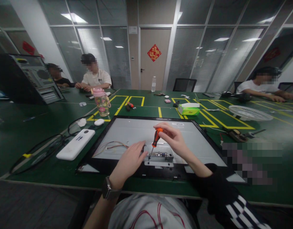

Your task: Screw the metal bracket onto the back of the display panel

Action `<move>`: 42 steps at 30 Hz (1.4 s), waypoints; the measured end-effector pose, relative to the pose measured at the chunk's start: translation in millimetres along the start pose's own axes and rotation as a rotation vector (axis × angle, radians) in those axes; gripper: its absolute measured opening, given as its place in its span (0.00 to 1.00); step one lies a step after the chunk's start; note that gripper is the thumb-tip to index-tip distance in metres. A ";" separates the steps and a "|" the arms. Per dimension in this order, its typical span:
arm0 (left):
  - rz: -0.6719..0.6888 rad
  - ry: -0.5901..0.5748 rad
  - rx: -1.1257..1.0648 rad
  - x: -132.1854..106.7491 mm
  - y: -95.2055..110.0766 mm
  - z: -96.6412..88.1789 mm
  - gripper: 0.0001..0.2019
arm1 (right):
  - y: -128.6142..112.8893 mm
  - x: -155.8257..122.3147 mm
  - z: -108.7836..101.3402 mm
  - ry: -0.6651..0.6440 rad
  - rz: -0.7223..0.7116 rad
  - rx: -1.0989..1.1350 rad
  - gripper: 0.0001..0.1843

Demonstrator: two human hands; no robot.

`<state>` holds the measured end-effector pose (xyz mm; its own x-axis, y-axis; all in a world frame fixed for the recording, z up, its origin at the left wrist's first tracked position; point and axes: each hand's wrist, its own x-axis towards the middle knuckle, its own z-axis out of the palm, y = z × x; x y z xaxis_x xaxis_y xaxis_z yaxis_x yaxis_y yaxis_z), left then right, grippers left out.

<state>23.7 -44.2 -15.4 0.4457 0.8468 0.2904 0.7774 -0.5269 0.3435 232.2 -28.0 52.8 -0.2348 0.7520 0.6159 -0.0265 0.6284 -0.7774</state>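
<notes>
My right hand (174, 138) is closed around the orange-and-black handle of a screwdriver (157, 137). The screwdriver leans a little, its shaft pointing down at a metal bracket (169, 158) on the back of a flat display panel (194, 140). Beside the shaft, my left hand (132, 160) lies on the panel with its fingers stretched out and thumb apart. Its fingertips are near the bracket's left end and partly hide it. Thin coloured wires (116, 145) run over the panel to my left hand. Whether a screw sits under the tip is too small to tell.
Left of the panel are a white power bank (76, 144), black cables (41, 151) and a pink-lidded bottle (102, 103). Beyond it stands a green tissue pack (189, 109). A white round grille (250, 113) lies right. Other people sit across the table. An open computer case (29, 78) stands far left.
</notes>
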 end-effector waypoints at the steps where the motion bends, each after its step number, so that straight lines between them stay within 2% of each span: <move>1: -0.002 0.003 0.000 0.0 0.0 0.0 0.22 | -0.3 -0.1 -0.4 -0.018 0.024 0.013 0.11; 4: 0.001 0.009 -0.005 -0.1 -0.4 0.2 0.22 | 0.2 -0.3 -0.9 -0.030 0.078 0.083 0.12; 8: -0.003 -0.008 -0.007 0.2 0.2 -1.0 0.22 | 1.2 0.1 -0.6 0.019 0.040 0.074 0.09; 14: -0.016 -0.007 -0.007 0.4 1.2 -1.5 0.21 | -1.4 -1.4 0.9 -0.059 0.108 0.153 0.13; 20: -0.011 -0.019 -0.005 0.4 -0.3 0.2 0.22 | -0.1 -0.4 1.2 -0.017 0.025 0.072 0.09; 26: -0.024 -0.021 -0.004 0.5 2.8 -3.0 0.21 | -1.9 -0.8 0.4 -0.068 0.098 0.074 0.14; 33: -0.009 -0.022 -0.013 1.2 3.2 -3.5 0.21 | 8.3 -0.5 1.6 -0.008 0.077 0.207 0.06; 39: -0.010 -0.010 -0.021 0.7 2.3 -3.2 0.20 | 3.7 -1.0 -0.7 -0.107 0.189 0.306 0.14; 42: -0.002 0.007 -0.035 0.1 1.0 -2.3 0.20 | 2.4 -0.6 -0.6 -0.122 0.171 0.308 0.12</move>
<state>23.5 -44.8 -13.0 0.4409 0.8474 0.2959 0.7623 -0.5276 0.3749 232.9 -26.8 50.7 -0.3744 0.8003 0.4684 -0.2635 0.3925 -0.8812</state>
